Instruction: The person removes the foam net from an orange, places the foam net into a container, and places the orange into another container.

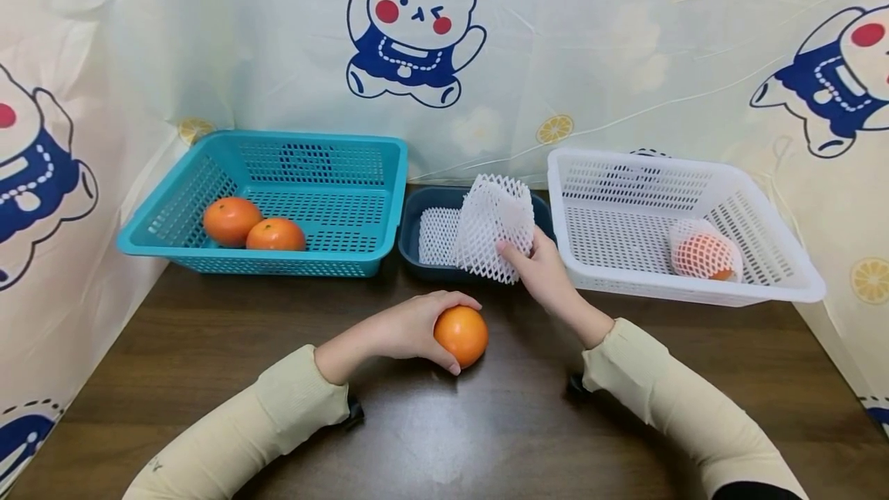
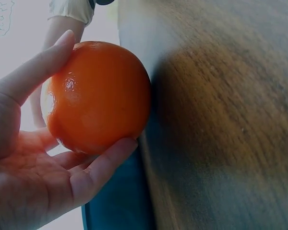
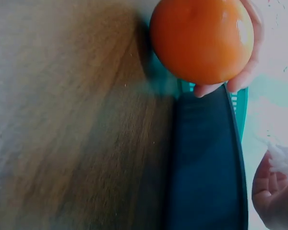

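Note:
My left hand [image 1: 411, 328] grips an orange [image 1: 461, 336] low over the table, thumb on the near side and fingers curled round the far side. In the left wrist view the orange [image 2: 98, 96] sits between thumb and fingertips, close to the wood. My right hand [image 1: 545, 272] pinches a white foam net sleeve [image 1: 495, 226] above the dark blue tray [image 1: 410, 234]. More white foam netting [image 1: 439, 236] lies inside that tray. At the edge of the right wrist view, the right hand [image 3: 273, 191] shows with a bit of the white netting [image 3: 284, 160].
A teal basket [image 1: 333, 262] at the left holds two oranges [image 1: 232, 221]. The white basket [image 1: 660, 292] at the right contains one orange in a foam net [image 1: 706, 251]. All stand along the back of the brown table [image 1: 444, 438], before a patterned cloth [image 1: 556, 45].

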The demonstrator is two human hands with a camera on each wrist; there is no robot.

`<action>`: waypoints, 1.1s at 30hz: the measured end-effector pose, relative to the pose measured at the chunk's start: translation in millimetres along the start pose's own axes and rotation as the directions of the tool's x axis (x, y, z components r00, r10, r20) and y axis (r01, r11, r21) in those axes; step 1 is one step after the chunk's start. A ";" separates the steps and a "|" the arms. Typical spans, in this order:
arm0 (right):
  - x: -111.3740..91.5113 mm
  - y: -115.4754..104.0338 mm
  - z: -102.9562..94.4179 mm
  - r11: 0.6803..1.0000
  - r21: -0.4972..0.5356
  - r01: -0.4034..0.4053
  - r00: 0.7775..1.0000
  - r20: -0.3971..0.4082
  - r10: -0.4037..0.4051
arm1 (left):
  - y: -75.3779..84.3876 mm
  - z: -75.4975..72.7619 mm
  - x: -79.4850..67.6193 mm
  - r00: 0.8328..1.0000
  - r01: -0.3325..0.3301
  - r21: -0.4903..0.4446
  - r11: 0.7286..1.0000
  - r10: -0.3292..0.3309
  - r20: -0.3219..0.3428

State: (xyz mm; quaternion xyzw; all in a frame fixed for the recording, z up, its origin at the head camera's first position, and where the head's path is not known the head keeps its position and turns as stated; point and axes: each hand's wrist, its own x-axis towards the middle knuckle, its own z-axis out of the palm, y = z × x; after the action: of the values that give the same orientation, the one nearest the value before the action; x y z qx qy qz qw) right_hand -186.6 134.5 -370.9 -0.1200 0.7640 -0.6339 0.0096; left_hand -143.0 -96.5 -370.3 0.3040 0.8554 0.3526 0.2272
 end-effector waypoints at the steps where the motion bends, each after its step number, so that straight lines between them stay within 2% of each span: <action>1: 2.1 1.2 0.5 1.000 0.017 -0.003 1.000 -0.012 0.004 | 0.0 0.0 0.0 1.000 0.000 -0.001 1.000 0.000 0.000; 4: 7.8 4.0 1.5 0.999 0.042 0.013 0.999 -0.042 -0.011 | 0.9 -0.6 -0.2 1.000 -0.005 -0.007 1.000 0.005 0.002; 8: 14.1 7.9 1.7 0.999 -0.006 0.050 0.997 -0.065 -0.050 | 1.6 -1.3 -0.1 1.000 -0.008 -0.016 1.000 0.008 0.004; 12: 18.2 11.3 1.2 0.989 -0.121 0.082 0.995 -0.053 -0.089 | 1.1 -1.9 0.2 1.000 -0.005 -0.020 1.000 0.005 0.011; 15: 18.8 11.3 1.0 0.959 -0.250 0.134 0.987 -0.055 -0.153 | 0.9 -2.3 0.3 1.000 -0.001 -0.020 1.000 0.001 0.018; 18: 18.7 9.2 0.4 0.899 -0.397 0.183 0.975 -0.046 -0.219 | 0.1 -3.1 0.4 1.000 -0.002 -0.018 1.000 0.002 0.024; 20: 18.7 7.3 -0.5 0.851 -0.488 0.194 0.974 -0.010 -0.228 | -0.6 -3.4 0.6 1.000 -0.007 -0.015 1.000 0.007 0.025; 24: 20.7 6.7 -1.2 0.766 -0.608 0.207 0.978 0.112 -0.176 | -4.4 -2.9 2.5 1.000 -0.014 -0.023 1.000 0.015 0.026; 27: 21.6 7.4 -0.1 0.696 -0.687 0.209 0.977 0.172 -0.124 | -14.9 0.1 7.3 0.999 -0.037 -0.020 0.999 0.038 0.031; 30: 24.0 6.7 3.2 0.605 -0.769 0.207 0.977 0.189 -0.094 | -26.4 4.5 11.4 0.998 -0.054 -0.012 0.998 0.054 0.037; 33: 29.8 4.4 8.6 0.510 -0.833 0.216 0.976 0.195 -0.094 | -22.1 3.4 9.5 0.998 -0.045 -0.028 0.999 0.046 0.038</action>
State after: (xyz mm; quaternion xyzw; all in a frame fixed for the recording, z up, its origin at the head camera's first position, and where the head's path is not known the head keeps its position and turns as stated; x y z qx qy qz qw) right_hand -214.9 121.1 -372.8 -0.2165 0.9594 -0.1706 -0.0590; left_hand -155.7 -101.0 -390.6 0.3268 0.8389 0.3634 0.2396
